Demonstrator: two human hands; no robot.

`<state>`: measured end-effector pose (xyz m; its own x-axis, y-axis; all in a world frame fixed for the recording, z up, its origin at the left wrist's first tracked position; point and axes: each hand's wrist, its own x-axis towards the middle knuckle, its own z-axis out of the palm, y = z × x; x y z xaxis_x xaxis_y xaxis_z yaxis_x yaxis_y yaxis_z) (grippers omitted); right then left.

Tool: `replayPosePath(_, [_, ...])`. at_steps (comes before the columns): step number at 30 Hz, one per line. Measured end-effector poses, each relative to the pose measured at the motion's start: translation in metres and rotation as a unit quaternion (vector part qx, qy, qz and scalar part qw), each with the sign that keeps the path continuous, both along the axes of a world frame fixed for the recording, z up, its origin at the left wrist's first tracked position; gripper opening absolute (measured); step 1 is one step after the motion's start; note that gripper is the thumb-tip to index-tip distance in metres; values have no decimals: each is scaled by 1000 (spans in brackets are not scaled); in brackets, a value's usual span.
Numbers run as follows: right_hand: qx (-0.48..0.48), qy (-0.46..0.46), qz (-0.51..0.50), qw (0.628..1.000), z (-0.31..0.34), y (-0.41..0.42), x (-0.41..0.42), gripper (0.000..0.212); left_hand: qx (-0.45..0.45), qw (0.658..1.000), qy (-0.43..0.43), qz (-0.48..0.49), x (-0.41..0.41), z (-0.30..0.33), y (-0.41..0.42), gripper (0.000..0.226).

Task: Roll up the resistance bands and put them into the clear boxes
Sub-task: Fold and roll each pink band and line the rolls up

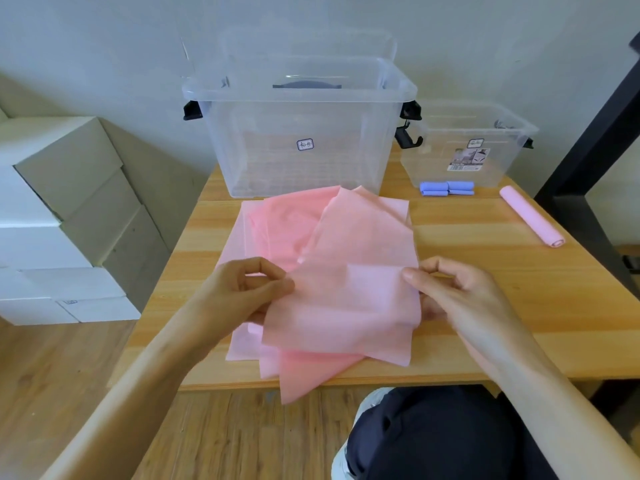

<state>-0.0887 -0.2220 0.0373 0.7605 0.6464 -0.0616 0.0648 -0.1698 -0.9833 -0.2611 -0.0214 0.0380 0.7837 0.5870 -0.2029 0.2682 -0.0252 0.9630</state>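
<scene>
Grip: the left hand [242, 289] pinches the left edge of the top pink band [346, 306] between thumb and curled fingers, and the right hand [460, 292] pinches the opposite edge the same way; both grips close on the sheet, nothing else is held. The band lies on the desk [519, 306] in front of the large clear box [301, 133], on top of a loose pile of further pink bands [277, 230], with one corner hanging over the desk's near edge. To the right of the large clear box stands a smaller clear box [467, 147]; two rolled blue bands [446, 189] lie just in front of it, and a rolled pink band [531, 216] lies further right. No band is visible inside either box. Rolling has probably not begun on this sheet. Risks: the thin sheets overlap, so a pinch may lift two layers together; uneven tension between the hands would produce a skewed, conical roll; the overhanging corner could drag the pile off the desk
</scene>
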Motion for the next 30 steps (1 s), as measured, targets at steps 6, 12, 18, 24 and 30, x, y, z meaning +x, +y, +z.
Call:
replayPosePath(6, [-100, 55, 45, 992, -17, -21, -5, 15, 15, 994, 103, -36, -8, -15, -6, 15])
replayPosePath(12, [-189, 26, 112, 975, -30, -22, 0, 22, 118, 967, 202, -97, -6, -14, -2, 17])
replayPosePath(18, [-174, 1, 51, 983, -29, -12, 33, 19, 242, 956, 145, -81, 25, 1, 20, 5])
replayPosePath(24, [-77, 19, -30, 996, -40, 18, 79, 13, 180, 983, 10, -32, 106, -9, 54, 15])
replayPosePath(30, [-79, -2, -80, 994, -41, 48, 118, 16, 156, 988, 13, 7, 170, -15, 80, 20])
